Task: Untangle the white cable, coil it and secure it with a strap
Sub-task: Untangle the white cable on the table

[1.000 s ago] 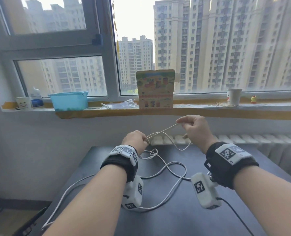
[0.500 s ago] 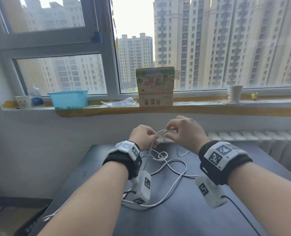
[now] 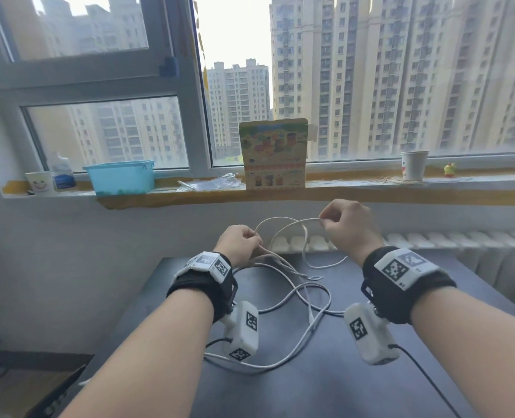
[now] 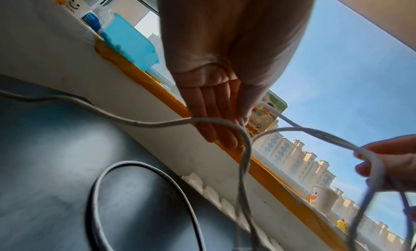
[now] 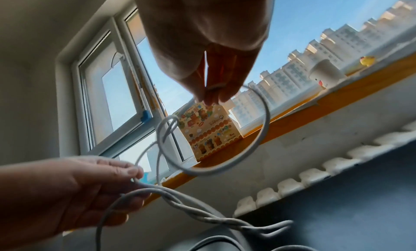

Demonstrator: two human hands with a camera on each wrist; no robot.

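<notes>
While my left hand (image 3: 240, 243) pinches the twisted white cable (image 3: 283, 268), my right hand (image 3: 348, 226) pinches a loop at frame center, spreading the tangle.

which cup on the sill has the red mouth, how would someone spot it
Follow the yellow-edged windowsill to its right end, past the upright cartoon box. The paper cup stands there beside a small yellow toy. Unlike the smiley cup at the far left, it is taller and has a red mouth.

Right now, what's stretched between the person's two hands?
Only loops of the thin white cable arch through the air from the left hand to the right hand; the head view shows this best.
</notes>
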